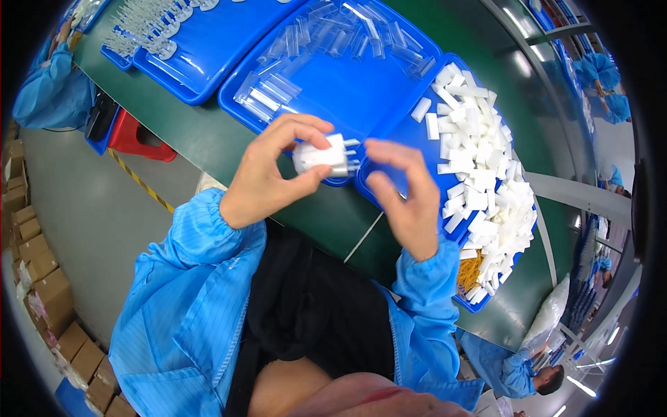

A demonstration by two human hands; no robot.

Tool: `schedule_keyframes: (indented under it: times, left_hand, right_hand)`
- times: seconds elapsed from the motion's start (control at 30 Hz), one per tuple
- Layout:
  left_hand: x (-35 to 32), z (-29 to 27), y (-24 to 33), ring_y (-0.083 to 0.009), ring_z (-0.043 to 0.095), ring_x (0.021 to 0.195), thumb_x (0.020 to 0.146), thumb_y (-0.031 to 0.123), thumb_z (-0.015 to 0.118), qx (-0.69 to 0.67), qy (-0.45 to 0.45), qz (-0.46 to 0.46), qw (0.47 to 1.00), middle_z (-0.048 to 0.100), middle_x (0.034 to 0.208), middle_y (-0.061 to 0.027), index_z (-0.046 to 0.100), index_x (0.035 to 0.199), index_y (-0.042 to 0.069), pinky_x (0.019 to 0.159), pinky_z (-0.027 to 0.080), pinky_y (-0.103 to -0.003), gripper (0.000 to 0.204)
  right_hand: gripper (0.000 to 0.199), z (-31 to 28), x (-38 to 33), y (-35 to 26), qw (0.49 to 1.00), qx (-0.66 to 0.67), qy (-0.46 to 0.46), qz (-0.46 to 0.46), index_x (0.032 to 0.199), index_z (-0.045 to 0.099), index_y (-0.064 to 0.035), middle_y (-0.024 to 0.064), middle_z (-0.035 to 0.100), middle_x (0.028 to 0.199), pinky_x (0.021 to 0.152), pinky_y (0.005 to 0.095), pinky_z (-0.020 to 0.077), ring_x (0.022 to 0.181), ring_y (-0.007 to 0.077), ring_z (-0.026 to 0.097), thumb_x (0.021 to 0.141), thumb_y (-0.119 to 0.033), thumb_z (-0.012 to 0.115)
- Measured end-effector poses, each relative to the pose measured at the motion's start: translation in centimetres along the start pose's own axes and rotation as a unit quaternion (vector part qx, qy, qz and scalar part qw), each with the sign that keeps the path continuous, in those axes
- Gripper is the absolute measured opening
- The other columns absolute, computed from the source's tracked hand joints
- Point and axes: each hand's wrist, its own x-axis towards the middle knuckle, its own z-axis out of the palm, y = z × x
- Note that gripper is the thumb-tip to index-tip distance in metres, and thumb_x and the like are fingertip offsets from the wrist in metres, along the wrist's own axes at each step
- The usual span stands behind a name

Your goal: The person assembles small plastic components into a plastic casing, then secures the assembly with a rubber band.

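L hand (pixel 267 177) fingers pinch white plastic pieces (pixel 323 156) – R hand (pixel 406 201) fingers loose, empty

Your left hand (pixel 267 177) holds a bundle of small plastic blocks (pixel 323 156) above the near edge of the middle tray (pixel 347 90), with your right hand (pixel 406 201) just beside it. To your right, another tray (pixel 410 135) holds a heap of blocks (pixel 479 174). Clear sleeves (pixel 333 38) lie in the middle tray's far part, and a third tray (pixel 201 55) sits farther left on the table (pixel 208 139).
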Motion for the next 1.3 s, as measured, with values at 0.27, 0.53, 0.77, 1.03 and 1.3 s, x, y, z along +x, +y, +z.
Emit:
schedule_keyframes:
  times: [0.27,0.53,0.77,1.03,1.3]
  left_hand:
    - [-0.7,-1.3,-0.1,-0.0212,0.063,0.110,0.083,0.004,0.073,0.006,0.059,0.003,0.998,0.065,0.122,-0.0098,0.063,0.107,0.006,0.086,0.050,-0.033,0.027]
    - [-2.0,-2.4,-1.1,-0.0217,0.063,0.111,0.083,0.003,0.072,-0.061,0.090,-0.020,0.994,0.066,0.120,-0.0110,0.064,0.110,0.003,0.091,0.051,-0.034,0.028]
    - [-1.7,-2.7,-1.4,-0.0246,0.061,0.116,0.084,-0.003,0.071,0.015,0.053,0.043,0.998,0.064,0.123,-0.0138,0.064,0.110,0.002,0.100,0.049,-0.037,0.027]
    - [-1.4,-2.5,-0.5,-0.0279,0.066,0.108,0.076,-0.004,0.075,0.084,0.090,0.074,0.990,0.067,0.116,-0.0123,0.066,0.102,0.003,0.091,0.053,-0.036,0.028]
    - [-0.7,-1.1,0.7,-0.0285,0.066,0.107,0.075,-0.003,0.077,0.080,0.046,0.089,0.992,0.068,0.116,-0.0126,0.067,0.103,0.004,0.090,0.054,-0.036,0.030]
  right_hand:
    - [0.027,2.0,13.6,6.0,0.949,-0.285,0.028,-0.133,0.115,0.068,-0.0085,0.0120,0.069,0.107,0.086,0.0378,0.0510,0.100,0.0288,0.063,0.089,-0.005,0.063]
    - [0.036,3.7,13.4,7.5,0.773,-0.532,-0.082,-0.334,0.122,0.066,-0.0096,0.0054,0.066,0.109,0.095,0.0346,0.0467,0.104,0.0221,0.061,0.086,-0.009,0.062]
    - [0.026,2.6,10.7,5.4,0.775,-0.511,-0.164,-0.333,0.109,0.065,-0.0078,0.0056,0.065,0.104,0.086,0.0330,0.0481,0.102,0.0207,0.060,0.083,-0.012,0.067]
    - [0.035,3.0,7.0,1.4,0.983,-0.164,-0.079,-0.029,0.119,0.062,-0.0030,0.0075,0.066,0.098,0.074,0.0291,0.0526,0.087,0.0186,0.064,0.086,-0.008,0.072]
    - [0.030,3.0,1.7,-2.2,0.921,0.284,0.175,0.199,0.119,0.055,-0.0002,0.0116,0.068,0.095,0.071,0.0275,0.0542,0.082,0.0166,0.068,0.095,-0.010,0.069]
